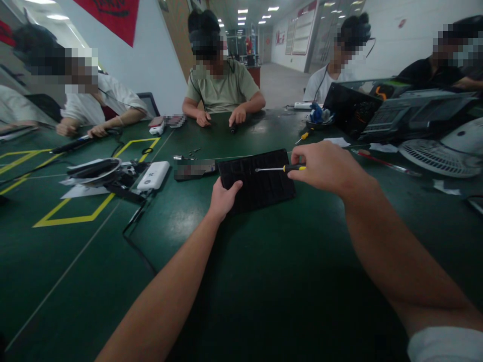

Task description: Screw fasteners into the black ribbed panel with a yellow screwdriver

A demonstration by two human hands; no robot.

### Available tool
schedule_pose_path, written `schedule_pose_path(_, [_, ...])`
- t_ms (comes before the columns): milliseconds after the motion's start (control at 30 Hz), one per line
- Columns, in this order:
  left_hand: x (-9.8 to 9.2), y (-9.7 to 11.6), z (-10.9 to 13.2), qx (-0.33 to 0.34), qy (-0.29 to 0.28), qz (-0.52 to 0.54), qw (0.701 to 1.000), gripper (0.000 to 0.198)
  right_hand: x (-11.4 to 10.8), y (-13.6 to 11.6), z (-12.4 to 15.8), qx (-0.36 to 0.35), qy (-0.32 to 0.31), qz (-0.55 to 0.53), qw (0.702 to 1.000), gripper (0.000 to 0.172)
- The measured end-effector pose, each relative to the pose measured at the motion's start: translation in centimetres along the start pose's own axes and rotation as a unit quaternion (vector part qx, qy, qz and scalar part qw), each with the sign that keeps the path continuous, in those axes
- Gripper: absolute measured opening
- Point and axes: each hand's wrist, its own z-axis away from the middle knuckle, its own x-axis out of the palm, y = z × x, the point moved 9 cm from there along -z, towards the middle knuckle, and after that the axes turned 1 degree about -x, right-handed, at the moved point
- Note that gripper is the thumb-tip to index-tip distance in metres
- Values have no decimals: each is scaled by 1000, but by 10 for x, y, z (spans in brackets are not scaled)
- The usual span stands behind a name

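My left hand (225,197) grips the left edge of a flat black rectangular panel (271,188), thumb on top. The panel is tilted up off the green table and has a ribbed or compartmented face. In my right hand (326,166) is a screwdriver (271,170) with a black and yellow handle, pinched between thumb and fingers. Its metal shaft points left across the panel; whether it touches the panel I cannot tell. Just beyond my left hand lies a dark flat device (194,169), with several small screw-like pieces (194,152) behind it.
Left stands a white box-like device (153,176) beside cables and papers (88,190). A yellow screwdriver (302,138), a white fan (443,148) and a black computer case (352,108) are at the right. Several people sit around the green table (264,281).
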Motion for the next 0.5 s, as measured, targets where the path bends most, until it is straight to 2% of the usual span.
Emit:
schedule_pose_path(200, [-1,2,2,-1,2,0,1000,39,-3,-3,2,1,2,1,1000,20])
schedule_pose_path(500, [0,5,3,3,4,-12,1000,39,-2,0,1,8,1,1,1000,26])
